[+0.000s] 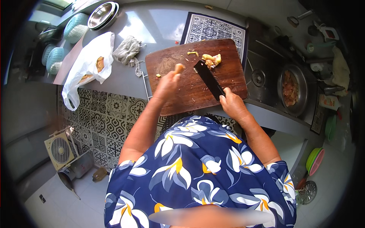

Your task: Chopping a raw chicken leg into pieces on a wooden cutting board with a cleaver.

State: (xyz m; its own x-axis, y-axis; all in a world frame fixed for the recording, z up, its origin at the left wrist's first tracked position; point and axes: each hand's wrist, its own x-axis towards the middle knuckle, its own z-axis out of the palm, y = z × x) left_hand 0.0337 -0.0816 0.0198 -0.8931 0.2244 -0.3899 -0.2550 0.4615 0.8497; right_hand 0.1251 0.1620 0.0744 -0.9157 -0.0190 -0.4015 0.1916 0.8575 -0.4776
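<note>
A dark cleaver (pixel 209 78) lies slantwise over the wooden cutting board (pixel 196 97), its handle gripped by my right hand (pixel 232 104). Beside the blade's far end sits a piece of raw, yellow-skinned meat (pixel 212 60), with small scraps (pixel 193 53) around it. My left hand (pixel 169 82) is over the left part of the board, blurred, with its fingers bent. Whether it holds something at its tips cannot be made out. A damp grey cloth (pixel 127 51) lies crumpled left of the board. Further left, a white plastic bag (pixel 94 62) has yellowish pieces in it.
At the right, a metal bowl (pixel 302 92) of raw meat pieces stands beside the dark stove (pixel 263 88). A patterned mat (pixel 212 28) lies partly under the board. Nested steel bowls (pixel 114 17) and light-blue plastic baskets (pixel 75 28) stand at the upper left.
</note>
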